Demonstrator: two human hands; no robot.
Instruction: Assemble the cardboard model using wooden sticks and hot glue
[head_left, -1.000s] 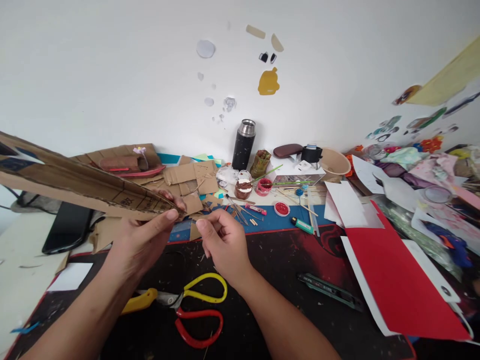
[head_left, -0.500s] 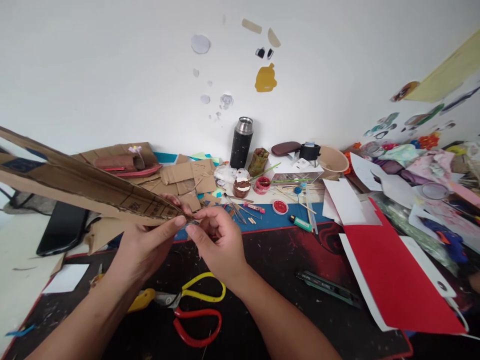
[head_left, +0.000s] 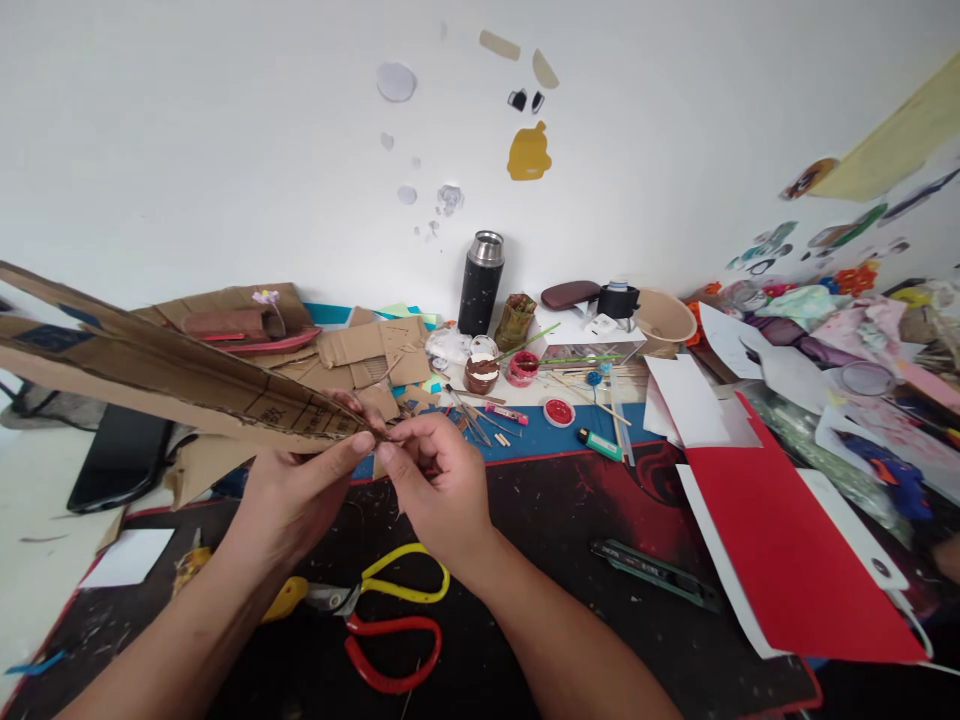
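A long folded piece of brown cardboard (head_left: 187, 385), open like a trough and narrowing to a point, reaches from the left edge to mid-view. My left hand (head_left: 307, 490) grips it from below near the tip, thumb along the lower edge. At the point, my right hand (head_left: 439, 475) pinches the cardboard's end between thumb and forefinger, touching my left fingertips. Below the hands, scissors (head_left: 401, 610) with a yellow and a red handle lie on the dark mat. Another yellow-handled tool (head_left: 285, 600) is partly hidden by my left forearm.
A black flask (head_left: 481, 285), paint jars (head_left: 482, 370) and cardboard scraps (head_left: 375, 345) line the back. On the right lie a utility knife (head_left: 652, 575) and red paper (head_left: 795, 560). A black phone-like slab (head_left: 120, 455) sits left. A small cardboard boat (head_left: 255, 335) stands behind.
Both hands keep hold of the cardboard's pointed end. My right thumb has moved slightly up against the tip, and the view has shifted a little.
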